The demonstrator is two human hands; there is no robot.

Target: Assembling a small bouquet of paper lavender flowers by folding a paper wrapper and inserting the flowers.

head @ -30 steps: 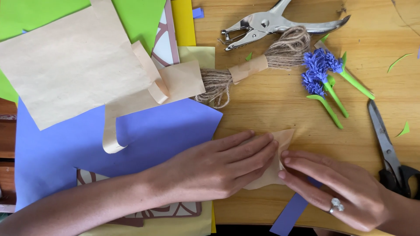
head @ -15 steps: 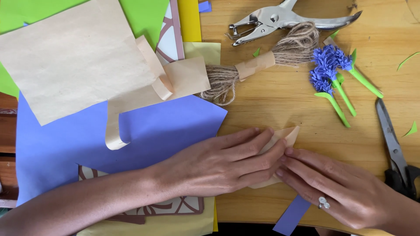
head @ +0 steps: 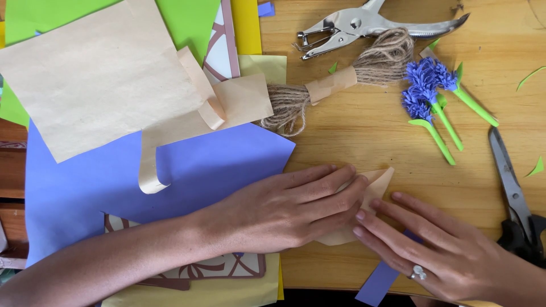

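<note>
The left hand lies flat, fingers stretched, pressing on the tan paper; the right hand, also flat, touches the paper with its fingertips from the right side. The paper is between both hands on the tabletop, its point directed up and right, toward the paper flowers.

One head-worn camera looks steeply down, close above the wooden table
</note>
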